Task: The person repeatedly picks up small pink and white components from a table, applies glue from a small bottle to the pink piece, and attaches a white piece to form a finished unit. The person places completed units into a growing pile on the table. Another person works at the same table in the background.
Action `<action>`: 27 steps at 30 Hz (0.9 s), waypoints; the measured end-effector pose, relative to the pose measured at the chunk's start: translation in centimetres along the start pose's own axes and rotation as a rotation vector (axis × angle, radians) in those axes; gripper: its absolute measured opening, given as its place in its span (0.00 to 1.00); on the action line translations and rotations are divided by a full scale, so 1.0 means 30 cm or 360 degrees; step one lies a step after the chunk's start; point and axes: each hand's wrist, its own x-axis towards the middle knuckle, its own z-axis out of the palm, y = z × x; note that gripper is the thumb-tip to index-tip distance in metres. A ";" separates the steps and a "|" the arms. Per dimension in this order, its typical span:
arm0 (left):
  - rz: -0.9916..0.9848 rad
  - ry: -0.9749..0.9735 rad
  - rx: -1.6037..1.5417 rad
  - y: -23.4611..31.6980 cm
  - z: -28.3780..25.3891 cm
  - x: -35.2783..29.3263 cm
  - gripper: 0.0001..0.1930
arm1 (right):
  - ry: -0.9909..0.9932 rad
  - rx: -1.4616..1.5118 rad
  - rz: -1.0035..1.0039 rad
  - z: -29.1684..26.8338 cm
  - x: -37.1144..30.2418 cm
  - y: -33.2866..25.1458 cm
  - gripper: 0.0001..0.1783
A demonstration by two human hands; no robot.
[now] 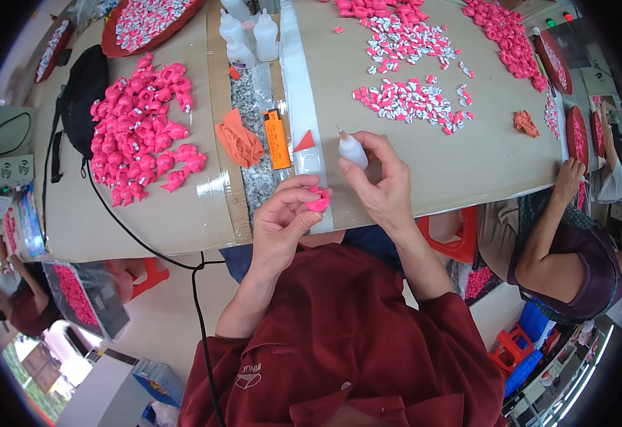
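Observation:
Between the fingertips of my left hand (282,220) is a small pink plastic piece (318,201), held just over the table's near edge. My right hand (383,181) grips a white squeeze bottle (352,151) with a thin nozzle, tilted up and away from me. The two hands are a short way apart, and the bottle does not touch the pink piece. Ahead of my left hand lie an orange box-shaped item (277,140), a crumpled orange cloth (239,139) and a red triangular scrap (304,141).
A heap of pink figure parts (140,128) covers the left of the table. Small pink-and-white pieces (414,103) spread at the right. More squeeze bottles (265,35) stand at the back beside a red tray (115,46). A black cable (133,235) crosses the near left edge. A co-worker (567,249) sits at right.

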 end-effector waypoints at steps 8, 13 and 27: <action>0.0168 0.0061 0.0071 -0.005 -0.020 0.010 0.11 | -0.0180 0.0041 -0.0043 -0.127 -0.099 -0.079 0.17; 0.0240 0.0110 0.0182 -0.001 -0.019 0.015 0.11 | -0.0315 -0.0167 -0.0177 -0.202 -0.126 -0.132 0.17; 0.0219 0.0167 0.0286 0.004 -0.014 0.011 0.12 | -0.0375 -0.0197 -0.0036 -0.212 -0.113 -0.144 0.16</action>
